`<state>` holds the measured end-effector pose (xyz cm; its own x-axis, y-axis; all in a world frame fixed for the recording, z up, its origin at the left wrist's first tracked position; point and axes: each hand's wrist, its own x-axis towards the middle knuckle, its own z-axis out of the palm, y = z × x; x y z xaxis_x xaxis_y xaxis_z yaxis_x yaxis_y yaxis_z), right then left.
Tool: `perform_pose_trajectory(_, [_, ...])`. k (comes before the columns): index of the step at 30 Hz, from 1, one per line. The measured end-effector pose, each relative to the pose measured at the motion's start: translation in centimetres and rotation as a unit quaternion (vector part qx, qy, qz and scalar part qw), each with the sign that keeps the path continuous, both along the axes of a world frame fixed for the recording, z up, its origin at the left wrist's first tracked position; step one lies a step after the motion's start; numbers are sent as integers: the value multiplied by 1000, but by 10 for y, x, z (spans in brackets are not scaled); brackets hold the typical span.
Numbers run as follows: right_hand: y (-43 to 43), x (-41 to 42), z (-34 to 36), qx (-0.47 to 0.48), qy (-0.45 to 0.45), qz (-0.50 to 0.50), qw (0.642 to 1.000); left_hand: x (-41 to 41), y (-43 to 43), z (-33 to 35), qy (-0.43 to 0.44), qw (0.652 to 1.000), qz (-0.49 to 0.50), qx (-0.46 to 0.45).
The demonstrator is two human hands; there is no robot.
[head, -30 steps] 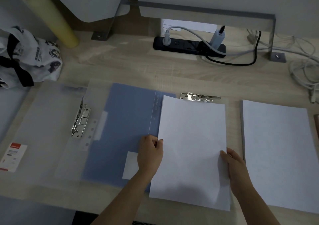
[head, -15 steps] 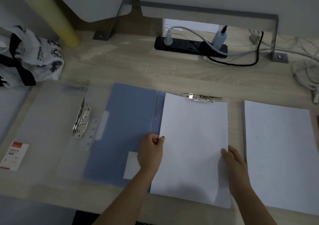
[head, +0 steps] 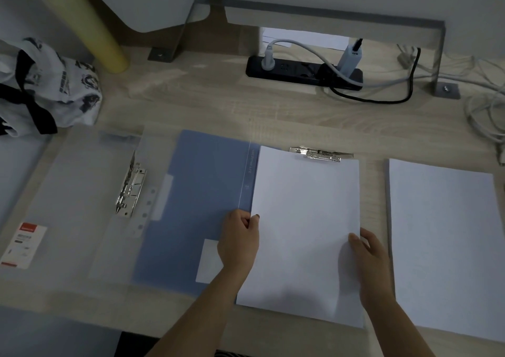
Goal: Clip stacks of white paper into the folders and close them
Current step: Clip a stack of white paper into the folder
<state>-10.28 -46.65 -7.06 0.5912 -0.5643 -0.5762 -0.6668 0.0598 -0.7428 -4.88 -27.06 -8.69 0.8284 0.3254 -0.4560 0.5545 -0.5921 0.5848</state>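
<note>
My left hand and right hand pinch the paper stack by its sides; its long axis points away from them, toward the clip ahead.

The paper stack is hiding the blue folder's right half — the second stack's corner is running off-frame.
</note>
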Motion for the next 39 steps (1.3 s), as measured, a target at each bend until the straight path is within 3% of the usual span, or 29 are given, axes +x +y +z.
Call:
perform_pose_trajectory(5, [0,1,-2,-10,9,1,1000,-1,-2,0,-13,1000,-9,25])
perform_pose_trajectory(9, [0,3,-3,-23,15,11,1000,-6,-8,-1,-97,990,-46,92])
perform_pose_trajectory(13, [1,6,-4,-60,20,36,997,-8,-7,-23,-191,936,-267,125])
perform_pose_trajectory(15, [0,8,-6,-71,22,45,996,-9,-7,-30,-185,920,-324,121])
perform_pose_trajectory(19, [1,11,-5,-129,48,74,988,-9,-6,-34,-171,907,-346,169])
perform_pose_trajectory(23, [1,19,-3,-252,51,81,963,-10,-6,-37,-148,886,-388,205])
perform_pose_trajectory(26, [-8,43,6,-187,-32,83,978,-9,-5,-37,-151,888,-389,193])
perform_pose_trajectory(29, [-10,86,17,11,-83,-1,996,-9,-5,-36,-159,895,-382,168])
perform_pose_trajectory(31, [-10,116,20,174,-101,-91,975,-9,-4,-35,-165,899,-377,150])
perform_pose_trajectory(33, [-10,134,19,239,-115,-121,957,-9,-4,-36,-173,900,-373,147])
perform_pose_trajectory(36, [-6,144,22,207,-152,-98,962,-9,-4,-36,-188,901,-364,145])
perform_pose_trajectory(39, [7,140,27,46,-170,50,983,-10,-6,-34,-208,898,-363,139])
